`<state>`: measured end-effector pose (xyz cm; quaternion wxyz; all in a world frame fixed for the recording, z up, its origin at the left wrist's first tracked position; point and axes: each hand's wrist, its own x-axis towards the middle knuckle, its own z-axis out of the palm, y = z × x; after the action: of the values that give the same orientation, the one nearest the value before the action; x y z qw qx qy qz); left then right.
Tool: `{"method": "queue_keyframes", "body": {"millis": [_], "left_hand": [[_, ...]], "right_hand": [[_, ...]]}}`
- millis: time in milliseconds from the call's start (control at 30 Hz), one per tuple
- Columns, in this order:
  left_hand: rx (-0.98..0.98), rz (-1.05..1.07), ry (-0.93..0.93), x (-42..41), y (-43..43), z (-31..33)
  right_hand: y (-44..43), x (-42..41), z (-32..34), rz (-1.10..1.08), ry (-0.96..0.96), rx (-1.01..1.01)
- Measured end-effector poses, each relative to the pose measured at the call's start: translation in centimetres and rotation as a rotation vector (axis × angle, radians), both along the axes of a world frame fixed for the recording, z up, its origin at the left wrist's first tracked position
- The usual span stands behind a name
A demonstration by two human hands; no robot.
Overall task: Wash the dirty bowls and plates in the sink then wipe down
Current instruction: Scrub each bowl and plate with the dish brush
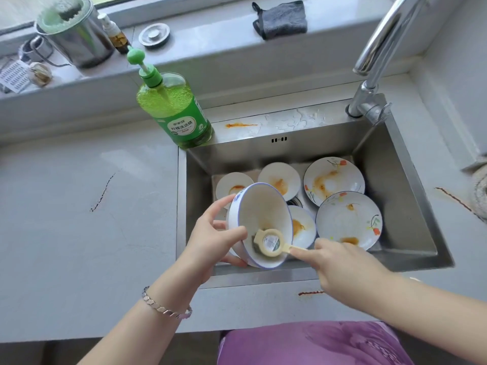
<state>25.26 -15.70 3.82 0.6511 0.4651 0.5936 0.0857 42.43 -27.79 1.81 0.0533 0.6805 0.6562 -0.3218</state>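
- The left hand (210, 241) grips the blue-rimmed bowl (261, 206), fingers curled round its near rim and outer wall; the bowl is tipped on its side above the near-left part of the sink (411, 206).
- The right hand (340, 262) pinches the handle of a round-headed scrubber (271, 242); its head presses against the bowl's bottom, just beside an orange residue; the step in hand looks like scrubbing this bowl.
- Beyond, on the sink floor, lie small dishes (279, 177) and two flowered plates (347, 219), all smeared orange; the washing seems barely begun.
- The next move likely calls for working the scrubber round the inner wall, then rinsing; no stream of water shows, so the faucet (379, 56) at the far-right corner would need opening.
- A green soap bottle (179, 111) stands at the sink's far-left corner; an orange smear (241, 125) on the back ledge awaits wiping; a grey cloth (280, 19) lies on the sill, farthest off.
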Motion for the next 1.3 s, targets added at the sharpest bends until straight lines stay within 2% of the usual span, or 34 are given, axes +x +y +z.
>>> {"method": "queue_keyframes", "body": {"millis": [67,133,267,300,333,400,467,533,633,700,800,900,1033,1200,1300], "left_hand": [[0.011,0.01,0.004,-0.1,0.2,0.0],[-0.002,0.024,-0.013,0.0,0.2,0.1],[0.016,0.061,-0.016,0.3,0.5,0.1],[0.017,0.061,-0.008,0.2,0.5,0.1],[0.013,0.048,0.004,0.2,0.5,0.1],[-0.007,-0.012,0.039,-0.1,0.4,0.2],[-0.034,-0.074,0.076,-0.5,0.6,0.2],[-0.053,-0.13,0.104,-0.9,0.7,0.2],[-0.023,-0.254,0.121,-1.2,0.4,0.0],[0.006,-0.341,0.126,-0.9,0.2,-0.2],[0.039,-0.451,0.134,0.1,0.4,-0.4],[0.06,-0.517,0.106,1.3,1.5,-0.1],[0.14,-0.385,0.061,2.7,2.8,0.1],[0.224,-0.085,-0.192,1.7,0.9,-1.2],[0.266,0.015,-0.304,1.7,-2.3,-2.6]], "right_hand": [[0.6,1.4,-0.6,-0.079,0.027,-0.007],[1.6,2.8,-1.0,-0.103,-0.063,0.007],[0.3,0.6,-0.1,-0.031,0.045,0.009],[0.3,0.9,-0.1,-0.013,0.011,0.028],[0.6,1.7,-0.1,0.01,-0.068,0.063],[1.7,3.8,-0.6,0.064,-0.189,0.311],[1.7,5.1,-0.8,-0.029,-0.177,0.439],[1.1,5.6,-1.8,-0.262,0.006,0.5],[1.0,5.0,-2.4,-0.691,0.396,0.32],[1.2,4.1,-3.1,-0.87,0.557,0.244],[1.9,2.7,-3.2,-0.938,0.792,0.118],[2.2,2.5,-3.0,-0.978,0.923,0.056],[2.3,2.3,-2.9,-1.111,0.989,0.079],[2.5,2.4,-2.4,-1.379,1.096,0.173],[3.2,1.8,-2.1,-1.496,1.167,0.195]]}}
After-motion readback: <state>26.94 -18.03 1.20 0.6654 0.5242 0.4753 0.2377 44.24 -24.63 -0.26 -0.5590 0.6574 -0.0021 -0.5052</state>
